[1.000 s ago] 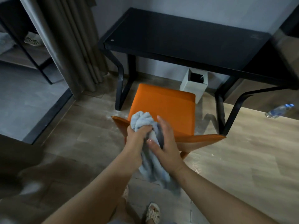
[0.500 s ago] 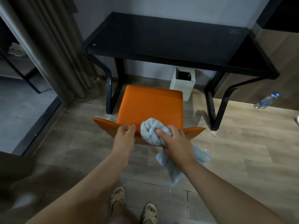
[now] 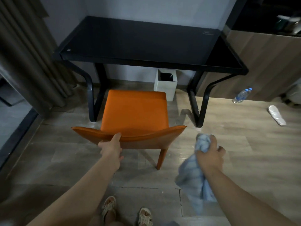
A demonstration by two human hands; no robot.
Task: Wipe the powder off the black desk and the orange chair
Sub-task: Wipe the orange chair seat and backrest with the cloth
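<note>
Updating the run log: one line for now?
left hand: grips orange chair back | right hand: holds blue cloth, off chair

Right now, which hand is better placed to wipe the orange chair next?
Probably the right hand: it grips the blue cloth, just beside the backrest of the orange chair. The left hand holds that backrest's top edge and has no cloth.
</note>
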